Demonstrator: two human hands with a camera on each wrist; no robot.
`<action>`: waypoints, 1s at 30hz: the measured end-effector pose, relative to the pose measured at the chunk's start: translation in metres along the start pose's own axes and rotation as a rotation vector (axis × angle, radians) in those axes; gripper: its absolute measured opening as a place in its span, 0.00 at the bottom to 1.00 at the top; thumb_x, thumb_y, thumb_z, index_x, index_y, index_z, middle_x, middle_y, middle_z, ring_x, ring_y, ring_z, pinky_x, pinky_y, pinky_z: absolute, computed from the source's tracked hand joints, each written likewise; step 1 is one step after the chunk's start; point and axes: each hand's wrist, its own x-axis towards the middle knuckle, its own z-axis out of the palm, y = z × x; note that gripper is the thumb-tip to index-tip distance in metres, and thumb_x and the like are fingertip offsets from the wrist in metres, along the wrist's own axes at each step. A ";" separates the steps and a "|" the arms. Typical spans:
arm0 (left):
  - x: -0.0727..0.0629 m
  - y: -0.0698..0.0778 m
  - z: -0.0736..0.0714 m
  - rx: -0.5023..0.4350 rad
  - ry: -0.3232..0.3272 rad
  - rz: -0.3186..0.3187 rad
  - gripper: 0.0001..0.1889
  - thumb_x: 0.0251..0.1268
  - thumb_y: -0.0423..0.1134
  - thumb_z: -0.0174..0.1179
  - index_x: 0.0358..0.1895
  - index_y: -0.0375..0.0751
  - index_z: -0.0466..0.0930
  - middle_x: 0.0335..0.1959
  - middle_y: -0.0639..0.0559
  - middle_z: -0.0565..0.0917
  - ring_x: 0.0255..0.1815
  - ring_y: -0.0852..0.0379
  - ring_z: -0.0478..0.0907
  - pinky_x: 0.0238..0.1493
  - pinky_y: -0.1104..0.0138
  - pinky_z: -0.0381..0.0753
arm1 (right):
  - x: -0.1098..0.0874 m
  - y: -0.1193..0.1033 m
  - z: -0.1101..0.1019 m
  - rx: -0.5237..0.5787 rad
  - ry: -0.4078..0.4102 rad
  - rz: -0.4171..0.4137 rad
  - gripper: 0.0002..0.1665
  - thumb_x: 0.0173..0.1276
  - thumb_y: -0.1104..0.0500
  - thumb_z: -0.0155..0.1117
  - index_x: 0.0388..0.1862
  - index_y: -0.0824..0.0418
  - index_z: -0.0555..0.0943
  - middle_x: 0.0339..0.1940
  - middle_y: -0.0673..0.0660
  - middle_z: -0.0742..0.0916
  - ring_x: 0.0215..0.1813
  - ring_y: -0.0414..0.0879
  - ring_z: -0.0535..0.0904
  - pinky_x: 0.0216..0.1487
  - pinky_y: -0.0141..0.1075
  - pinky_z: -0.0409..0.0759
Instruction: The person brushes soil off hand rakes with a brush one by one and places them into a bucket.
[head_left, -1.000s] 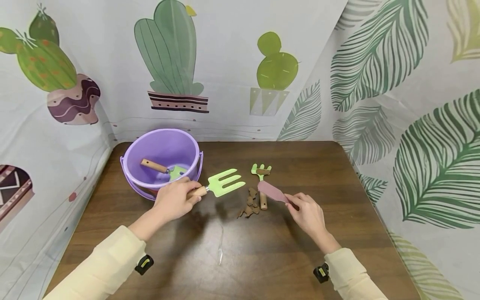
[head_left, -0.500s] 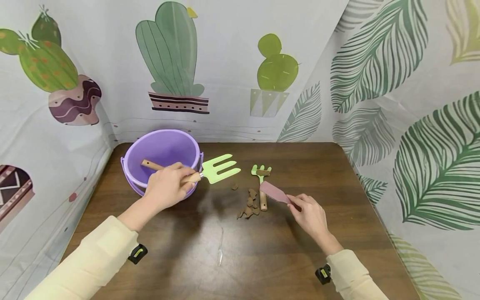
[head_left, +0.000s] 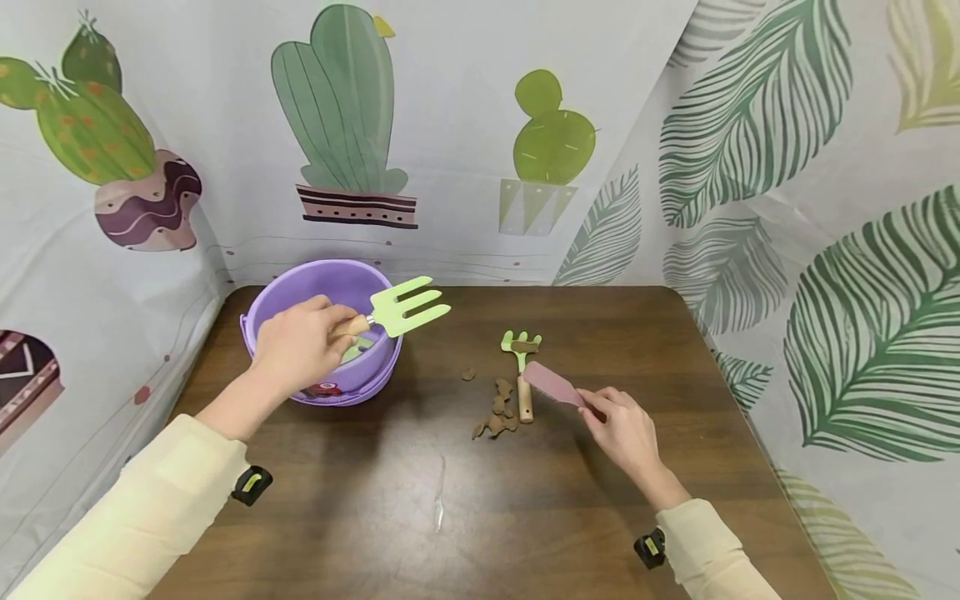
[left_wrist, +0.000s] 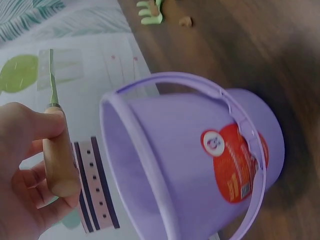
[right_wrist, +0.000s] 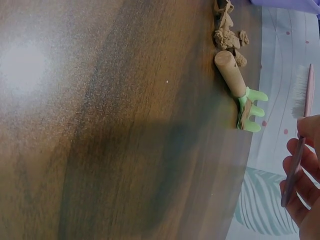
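Observation:
My left hand point(head_left: 300, 342) grips the wooden handle of a green three-pronged garden fork point(head_left: 393, 313), over the purple bucket point(left_wrist: 175, 145). Its prongs point right, past the bucket's rim. A green tool point(head_left: 354, 350) lies inside the bucket, largely hidden behind my hand. On the right, my right hand point(head_left: 621, 429) holds a pink brush point(head_left: 553, 385) by its thin handle, with pale bristles point(right_wrist: 300, 95) showing in the right wrist view. Beneath the brush, a small green hand rake point(head_left: 524, 400) with a wooden handle lies on the table, a brown piece across its tines.
Several brown crumbly pieces point(head_left: 498, 413) lie left of the rake, with one smaller piece point(head_left: 468, 374) apart from them. A thin clear strip point(head_left: 439, 508) is on the brown table point(head_left: 585, 533) in front. A printed cloth point(head_left: 457, 150) hangs behind the table.
My left hand has moved left and back with the fork, from beside the bucket to over it. A small brown piece now shows where the fork was. The right hand barely shifts.

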 end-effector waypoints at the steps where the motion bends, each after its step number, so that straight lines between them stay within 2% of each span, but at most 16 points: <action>1: 0.001 -0.002 -0.002 0.006 0.005 0.000 0.15 0.48 0.43 0.66 0.44 0.50 0.82 0.29 0.53 0.77 0.26 0.47 0.77 0.18 0.54 0.72 | 0.000 0.000 0.000 0.001 0.004 -0.002 0.16 0.50 0.60 0.71 0.41 0.55 0.85 0.28 0.49 0.84 0.25 0.41 0.72 0.19 0.33 0.69; 6: 0.002 -0.011 -0.006 0.029 0.009 -0.012 0.16 0.49 0.44 0.66 0.45 0.49 0.81 0.30 0.51 0.78 0.28 0.46 0.77 0.23 0.53 0.73 | 0.000 0.001 -0.001 -0.015 0.021 -0.009 0.16 0.49 0.59 0.72 0.41 0.55 0.86 0.28 0.49 0.84 0.25 0.41 0.73 0.19 0.34 0.70; 13: 0.002 -0.025 -0.003 0.046 -0.013 -0.064 0.15 0.51 0.44 0.62 0.45 0.50 0.80 0.33 0.50 0.78 0.29 0.45 0.77 0.20 0.53 0.71 | 0.001 0.001 -0.002 -0.013 0.022 -0.005 0.16 0.50 0.59 0.72 0.41 0.54 0.86 0.29 0.49 0.84 0.25 0.41 0.73 0.20 0.34 0.70; 21: -0.003 -0.041 0.001 0.055 -0.039 -0.109 0.16 0.52 0.40 0.57 0.46 0.48 0.80 0.36 0.47 0.79 0.35 0.42 0.77 0.22 0.50 0.72 | -0.001 0.004 -0.005 -0.018 0.028 -0.007 0.16 0.49 0.60 0.72 0.40 0.55 0.86 0.28 0.49 0.84 0.25 0.41 0.74 0.20 0.35 0.70; 30: -0.007 -0.060 0.002 0.074 -0.074 -0.148 0.16 0.53 0.42 0.60 0.47 0.46 0.79 0.38 0.44 0.79 0.32 0.40 0.77 0.20 0.51 0.72 | -0.001 0.010 -0.009 -0.022 0.026 0.007 0.15 0.49 0.61 0.72 0.40 0.56 0.86 0.28 0.50 0.84 0.23 0.41 0.71 0.18 0.34 0.68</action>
